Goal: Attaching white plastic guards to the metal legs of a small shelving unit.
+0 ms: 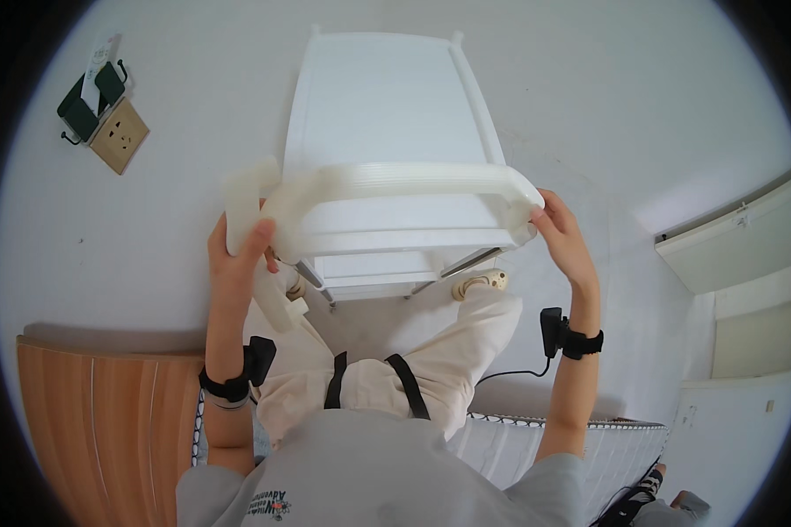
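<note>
A white shelf cart (387, 97) stands in front of me, with a flat top and lower shelves. A ribbed white handle (413, 180) curves across its near end. My left hand (240, 244) is closed around a second bent white plastic bar (240, 198), smeared by motion, beside the handle's left end. That bar reaches above and below the hand. My right hand (564, 237) pinches the handle's right end at the cart's corner, thumb on the near side. Its fingertips are partly hidden behind the corner.
My legs and cream shoe (483, 283) flank the cart's base. A wooden slatted panel (105, 422) lies at lower left. On the left wall are a socket plate (119, 136) and a dark green holder (79, 112). A white cabinet (734, 237) stands right; another person (668, 509) shows at lower right.
</note>
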`<state>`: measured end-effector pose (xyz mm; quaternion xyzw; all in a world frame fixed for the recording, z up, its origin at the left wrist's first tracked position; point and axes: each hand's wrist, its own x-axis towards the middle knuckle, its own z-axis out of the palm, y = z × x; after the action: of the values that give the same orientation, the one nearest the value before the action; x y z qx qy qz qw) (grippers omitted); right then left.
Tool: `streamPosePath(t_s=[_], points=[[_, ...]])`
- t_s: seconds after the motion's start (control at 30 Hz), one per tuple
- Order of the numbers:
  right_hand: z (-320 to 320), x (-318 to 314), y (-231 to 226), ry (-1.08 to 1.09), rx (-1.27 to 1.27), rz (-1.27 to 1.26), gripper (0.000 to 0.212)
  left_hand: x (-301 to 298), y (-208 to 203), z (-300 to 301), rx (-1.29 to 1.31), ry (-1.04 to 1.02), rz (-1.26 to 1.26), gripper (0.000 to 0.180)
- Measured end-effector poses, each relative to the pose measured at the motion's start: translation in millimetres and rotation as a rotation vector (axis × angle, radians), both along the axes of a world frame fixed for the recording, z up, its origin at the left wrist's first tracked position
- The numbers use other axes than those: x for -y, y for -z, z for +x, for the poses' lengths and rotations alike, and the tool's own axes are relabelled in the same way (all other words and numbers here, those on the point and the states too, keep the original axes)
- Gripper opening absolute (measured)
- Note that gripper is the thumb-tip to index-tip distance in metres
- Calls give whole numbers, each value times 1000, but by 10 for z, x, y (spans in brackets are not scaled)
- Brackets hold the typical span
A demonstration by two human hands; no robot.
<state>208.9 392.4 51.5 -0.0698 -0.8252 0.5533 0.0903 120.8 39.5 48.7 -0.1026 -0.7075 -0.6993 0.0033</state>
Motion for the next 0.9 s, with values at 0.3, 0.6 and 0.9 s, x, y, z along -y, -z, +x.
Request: streamPosePath(t_s=[0.3, 0.6, 0.9], points=[[-26, 166, -68, 235, -296, -70, 34, 87, 78, -26, -10, -7, 13, 41], [56, 187, 343, 297, -351, -519, 40, 25, 77, -53, -6, 27, 22, 43], [-14, 267, 242, 197, -100, -693, 62, 36, 96, -48, -1, -5, 4, 46]])
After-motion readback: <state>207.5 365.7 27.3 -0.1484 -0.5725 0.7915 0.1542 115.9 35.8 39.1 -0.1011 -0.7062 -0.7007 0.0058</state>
